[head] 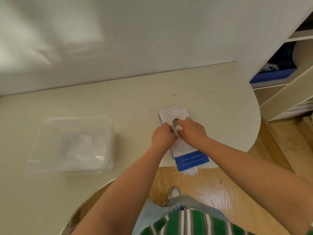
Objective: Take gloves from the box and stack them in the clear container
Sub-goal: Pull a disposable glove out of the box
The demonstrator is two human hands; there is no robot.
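The glove box (pixel 185 150) lies flat on the cream table (pixel 118 102), near the right end of its rounded top. Its blue end panel faces the person and juts a little past the table's edge. It is white on top, with line drawings of gloves and an opening in the middle, and both bare hands meet there.

The right hand (pixel 193 129) has thumb and fingertips pinched on a bit of white glove (pixel 178 128) that shows at the opening. The left hand (pixel 163 135) sits just beside it on the box's left side, fingers curled in towards the opening. From here I cannot tell whether they grip the glove, the cardboard, or nothing at all. A tuft of white material (pixel 191 171) pokes out under the blue end of the box.

Well apart to the left, on the same table, stands the clear container (pixel 76 118), a shallow square tub. A loose pile of pale gloves (pixel 81 145) lies inside it, hazy through the plastic.

The table backs onto a plain white wall (pixel 152 31). To the right stands a cream shelf unit (pixel 288 94), with a dark blue item (pixel 274 76) in one of its compartments. Below the table's curved edge is wooden flooring (pixel 211 187). The person's shoe (pixel 173 192), pale jeans (pixel 184 203) and green striped shirt (pixel 186 223) show at the bottom.
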